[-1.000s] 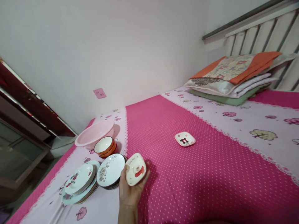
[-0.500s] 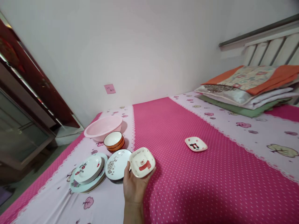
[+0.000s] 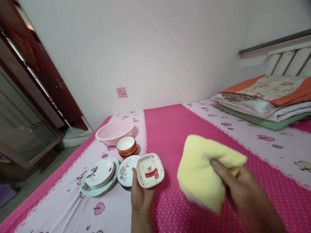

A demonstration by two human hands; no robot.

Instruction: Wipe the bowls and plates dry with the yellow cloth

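A small square dish (image 3: 150,170) with a bear in a red scarf rests in my left hand (image 3: 141,196), thumb on its left edge and fingers beneath. My right hand (image 3: 239,187) pinches a folded yellow cloth (image 3: 201,171) between thumb and fingers, to the right of the dish and apart from it. The cloth is a little blurred. Just left of my left hand lie dark-rimmed plates (image 3: 125,174) with a floral print, partly covered by the dish. The second small dish that lay on the bed is out of sight, where the cloth now blocks the view.
Plates with red flowers (image 3: 100,173) are stacked at the left on the bedspread (image 3: 165,126). Behind them stand stacked orange-sided bowls (image 3: 126,145) and a pink basin (image 3: 114,131). Folded bedding (image 3: 264,97) lies at the far right by the wall.
My right hand has come in from the right with the yellow cloth. My left hand still holds the dish, at nearly the same place. The view has shifted slightly.
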